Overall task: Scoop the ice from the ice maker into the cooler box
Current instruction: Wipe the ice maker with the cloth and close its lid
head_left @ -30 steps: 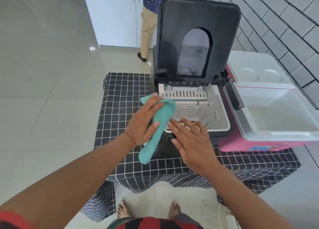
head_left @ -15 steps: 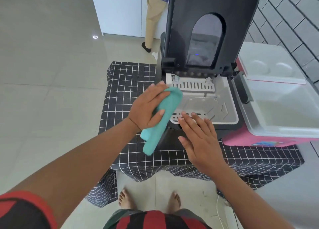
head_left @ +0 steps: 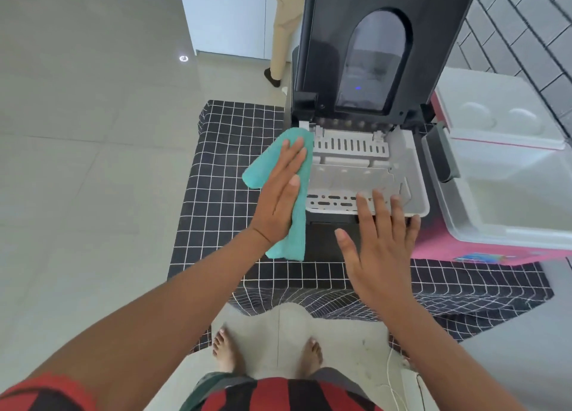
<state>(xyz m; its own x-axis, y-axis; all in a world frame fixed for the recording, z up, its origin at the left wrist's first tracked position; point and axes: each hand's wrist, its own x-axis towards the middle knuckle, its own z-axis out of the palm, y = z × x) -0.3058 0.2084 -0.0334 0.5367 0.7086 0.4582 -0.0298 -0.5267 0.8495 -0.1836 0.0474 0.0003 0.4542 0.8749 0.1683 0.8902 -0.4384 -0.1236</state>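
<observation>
The black ice maker (head_left: pixel 383 54) stands on the table with its lid raised upright. Its white inner basket (head_left: pixel 414 194) shows no ice. My left hand (head_left: pixel 281 194) lies flat on a teal cloth (head_left: pixel 263 169) and presses it against the machine's left rim, with the cloth's end hanging down the front. My right hand (head_left: pixel 377 246) is open with its fingers spread, their tips over the basket's front edge. The pink cooler box (head_left: pixel 433 246) sits right beside the machine with its white lid (head_left: pixel 495 110) swung back, and its white inside looks bare.
A black cloth with a white grid (head_left: pixel 223 194) covers the low table. A person's legs (head_left: pixel 284 30) stand by white cabinets behind the machine. My bare feet (head_left: pixel 226 352) are on the tiled floor, where a white cable (head_left: pixel 393 379) lies at the lower right.
My left hand has opened out flat on the cloth and slid it farther back along the left rim. My right hand has shifted right along the front edge. The camera has come closer.
</observation>
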